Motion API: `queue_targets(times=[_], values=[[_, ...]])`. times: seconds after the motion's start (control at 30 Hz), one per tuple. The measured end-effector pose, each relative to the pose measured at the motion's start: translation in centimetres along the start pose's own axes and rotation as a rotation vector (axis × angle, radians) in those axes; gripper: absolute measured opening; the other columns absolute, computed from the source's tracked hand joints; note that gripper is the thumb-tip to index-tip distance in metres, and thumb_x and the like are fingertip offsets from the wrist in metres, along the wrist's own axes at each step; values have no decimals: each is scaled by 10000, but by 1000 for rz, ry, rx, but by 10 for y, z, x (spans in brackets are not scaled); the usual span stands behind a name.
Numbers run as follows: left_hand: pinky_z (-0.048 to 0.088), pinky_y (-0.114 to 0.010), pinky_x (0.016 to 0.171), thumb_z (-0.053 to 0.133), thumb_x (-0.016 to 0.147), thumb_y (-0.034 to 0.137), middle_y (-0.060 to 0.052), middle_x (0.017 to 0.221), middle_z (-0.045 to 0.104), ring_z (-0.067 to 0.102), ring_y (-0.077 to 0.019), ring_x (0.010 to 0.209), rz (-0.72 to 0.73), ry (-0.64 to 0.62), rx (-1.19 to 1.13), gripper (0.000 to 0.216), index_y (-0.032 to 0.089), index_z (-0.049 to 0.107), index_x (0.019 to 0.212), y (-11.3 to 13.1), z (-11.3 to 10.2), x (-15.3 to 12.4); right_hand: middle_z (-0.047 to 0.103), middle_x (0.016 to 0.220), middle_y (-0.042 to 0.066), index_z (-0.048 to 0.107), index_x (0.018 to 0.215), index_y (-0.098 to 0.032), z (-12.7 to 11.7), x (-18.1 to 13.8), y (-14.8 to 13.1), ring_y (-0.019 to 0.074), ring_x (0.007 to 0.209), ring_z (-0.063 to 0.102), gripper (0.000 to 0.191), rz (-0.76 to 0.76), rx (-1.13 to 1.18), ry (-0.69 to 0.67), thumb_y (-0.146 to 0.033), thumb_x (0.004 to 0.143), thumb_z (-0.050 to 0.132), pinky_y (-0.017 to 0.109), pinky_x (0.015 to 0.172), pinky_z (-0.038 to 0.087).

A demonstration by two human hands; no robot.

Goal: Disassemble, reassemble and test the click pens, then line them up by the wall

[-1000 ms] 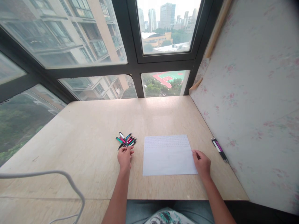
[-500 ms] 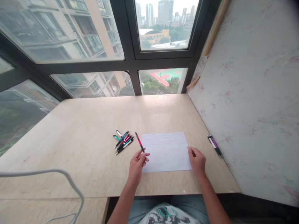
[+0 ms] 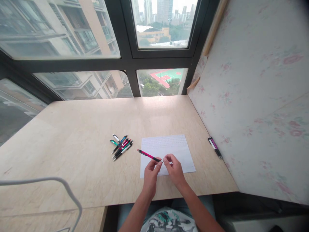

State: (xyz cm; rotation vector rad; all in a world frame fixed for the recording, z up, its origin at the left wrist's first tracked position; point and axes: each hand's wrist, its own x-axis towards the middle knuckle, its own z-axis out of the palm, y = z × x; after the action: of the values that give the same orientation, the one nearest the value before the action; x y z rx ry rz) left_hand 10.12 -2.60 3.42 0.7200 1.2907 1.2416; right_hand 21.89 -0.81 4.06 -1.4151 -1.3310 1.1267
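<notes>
My left hand (image 3: 151, 174) pinches a pink-and-black pen (image 3: 148, 155) near its tip. The pen slants over the sheet of paper (image 3: 166, 146), its back end up and to the left. Close by the pen's tip, my right hand (image 3: 174, 169) has its fingers curled toward the thumb; whether anything small sits between them I cannot make out. Lines of handwriting cover the upper part of the paper, which lies flat under both hands. Left of the paper is a loose pile of pens (image 3: 122, 146) in black, white, green, blue and pink.
Two pens (image 3: 214, 147), one white and one purple, lie against the flowered wall (image 3: 253, 122) at the right. A grey cable (image 3: 65, 185) arcs across the lower left of the pale table (image 3: 79, 141). Dark-framed windows (image 3: 127, 61) rise behind the table.
My right hand has left the paper's right edge and moved left to the pen's tip. The pen has tipped from steep to nearly level in my left hand. The view has shifted slightly right.
</notes>
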Motion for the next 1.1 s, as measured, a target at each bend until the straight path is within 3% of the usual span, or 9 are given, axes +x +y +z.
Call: queue_targets(times=[0.17, 0.4, 0.67, 0.83, 0.97, 1.1], values=[[442, -277, 647, 704, 752, 356, -27, 755, 626, 549, -153, 676, -22, -106, -45, 279, 160, 686, 950, 0, 1, -3, 541, 570, -15, 571, 676, -182, 0, -1, 12, 127, 528, 485, 380, 143, 250, -236, -474, 899, 471, 237, 499, 368], [437, -251, 626, 725, 733, 364, -75, 854, 675, 584, -150, 711, -49, -4, -65, 335, 148, 687, 987, -7, -15, 5, 533, 537, -14, 546, 612, -180, -8, -3, 19, 126, 523, 481, 421, 153, 195, -163, -495, 885, 495, 240, 527, 368], [448, -276, 651, 725, 738, 339, -72, 745, 706, 597, -165, 681, -43, -83, 16, 262, 141, 697, 908, -8, -21, 5, 501, 513, -19, 523, 595, -185, -7, -2, 22, 125, 499, 464, 476, 148, 138, -141, -532, 909, 432, 239, 508, 356], [474, -290, 692, 760, 701, 326, -67, 730, 712, 628, -181, 721, -77, -55, -33, 241, 141, 708, 847, -10, -19, 5, 501, 523, -20, 528, 591, -183, -9, -3, 22, 124, 514, 467, 461, 54, -12, -116, -484, 926, 429, 240, 519, 347], [489, -296, 710, 773, 690, 338, -72, 751, 717, 639, -173, 713, -127, 22, -157, 263, 132, 708, 841, -14, -13, 3, 558, 601, 1, 588, 643, -179, -15, -4, 18, 137, 585, 506, 382, -155, -185, -95, -384, 935, 451, 257, 581, 368], [491, -283, 696, 783, 680, 335, -75, 771, 713, 647, -171, 725, -145, 53, -225, 272, 126, 704, 835, -15, -11, -2, 615, 709, 23, 635, 751, -189, -18, -6, 15, 153, 671, 551, 235, -265, -180, -86, -314, 903, 506, 262, 626, 424]])
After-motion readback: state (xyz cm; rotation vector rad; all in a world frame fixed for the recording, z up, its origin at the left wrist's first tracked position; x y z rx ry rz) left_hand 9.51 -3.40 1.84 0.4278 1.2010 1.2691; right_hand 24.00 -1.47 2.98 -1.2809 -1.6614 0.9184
